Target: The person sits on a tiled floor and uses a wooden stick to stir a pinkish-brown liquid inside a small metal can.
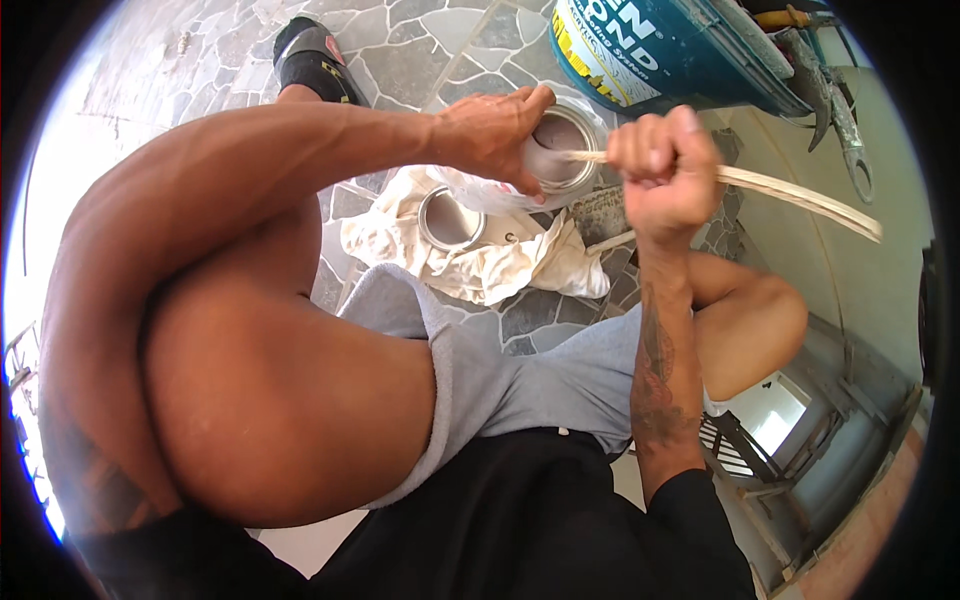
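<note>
My left hand (497, 138) is closed around the left side of an open metal paint can (582, 186), its fingers and thumb gripping near the rim. Greyish paint (558, 133) shows inside the can. In a fist, my right hand (668, 172) holds a pale wooden stick (800, 201) above the can's right side. One end of the stick dips into the paint, and the other juts out to the right. The can's round lid (450, 219) rests on a crumpled cream cloth (380, 235) just below my left hand.
A large teal bucket (690, 75) stands beyond the can. On its right side are a hammer-like tool (812, 85) and a grey-handled tool (855, 150). A flat, dirty tool (603, 215) lies beside the cloth on the stone-patterned floor (400, 60). A pale wall (890, 250) rises at the right.
</note>
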{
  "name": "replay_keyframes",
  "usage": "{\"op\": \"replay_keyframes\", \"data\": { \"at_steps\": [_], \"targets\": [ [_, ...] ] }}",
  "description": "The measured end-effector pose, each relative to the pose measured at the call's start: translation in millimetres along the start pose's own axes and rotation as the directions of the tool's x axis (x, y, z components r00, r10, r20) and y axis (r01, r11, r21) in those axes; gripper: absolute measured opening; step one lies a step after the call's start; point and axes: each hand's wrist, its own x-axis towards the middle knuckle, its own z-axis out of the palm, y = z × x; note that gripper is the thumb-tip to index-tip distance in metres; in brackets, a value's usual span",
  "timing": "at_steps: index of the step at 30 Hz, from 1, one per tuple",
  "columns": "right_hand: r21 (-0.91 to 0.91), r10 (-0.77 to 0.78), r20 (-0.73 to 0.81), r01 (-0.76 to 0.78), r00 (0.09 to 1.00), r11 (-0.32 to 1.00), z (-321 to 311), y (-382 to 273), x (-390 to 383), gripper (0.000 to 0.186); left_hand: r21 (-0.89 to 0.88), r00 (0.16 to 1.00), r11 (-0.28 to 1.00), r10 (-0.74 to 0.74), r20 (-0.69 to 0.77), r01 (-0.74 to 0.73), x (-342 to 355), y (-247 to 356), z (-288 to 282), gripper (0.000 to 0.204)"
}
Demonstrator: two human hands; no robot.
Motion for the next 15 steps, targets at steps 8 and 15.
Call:
{"op": "replay_keyframes", "data": {
  "at_steps": [8, 15],
  "targets": [
    [-0.353, -0.264, 0.001, 0.247, 0.965, 0.902, -0.6, 48.2, 1.5, 0.037, 0.007, 0.999, 1.000, 0.000, 0.046, 0.000, 4.9, 5.4, -7.3, 0.094],
    [0.019, 0.168, -0.102, -0.167, 0.980, 0.986, -7.3, 15.4, 15.8, 0.044, 0.000, 0.993, 0.995, -0.098, 0.063, 0.098, -1.9, 11.2, -2.0, 0.095]
  ]
}}
